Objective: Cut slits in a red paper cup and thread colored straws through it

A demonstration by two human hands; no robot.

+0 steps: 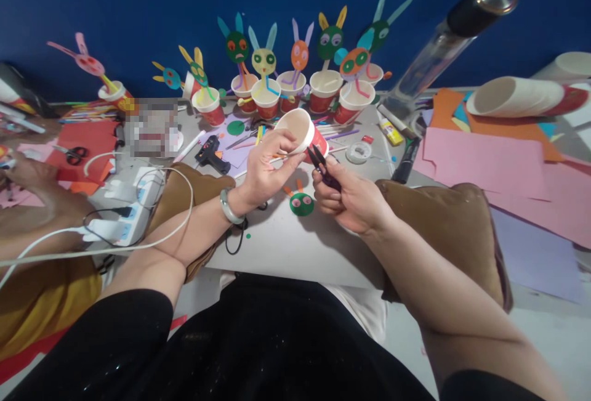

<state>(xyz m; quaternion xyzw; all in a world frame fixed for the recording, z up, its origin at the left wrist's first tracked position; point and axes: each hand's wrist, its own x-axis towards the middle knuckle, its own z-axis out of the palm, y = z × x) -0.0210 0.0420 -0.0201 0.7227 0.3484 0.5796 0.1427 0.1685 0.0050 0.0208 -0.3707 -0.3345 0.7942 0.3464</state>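
Observation:
Tilted in my left hand is a red and white paper cup, its mouth facing up and to the left. My fingers are closed on its rim. My right hand is wrapped round a pair of dark scissors, whose blades point up at the side of the cup. Whether the tips touch it I cannot tell. Just below both hands, a green paper face with pink eyes and orange ears lies flat on the white table.
Several cups with paper rabbit figures stand along the blue wall. A glue gun, a tape roll and a tall bottle are around. Brown cushions flank my arms. A power strip and a co-worker's hand are left.

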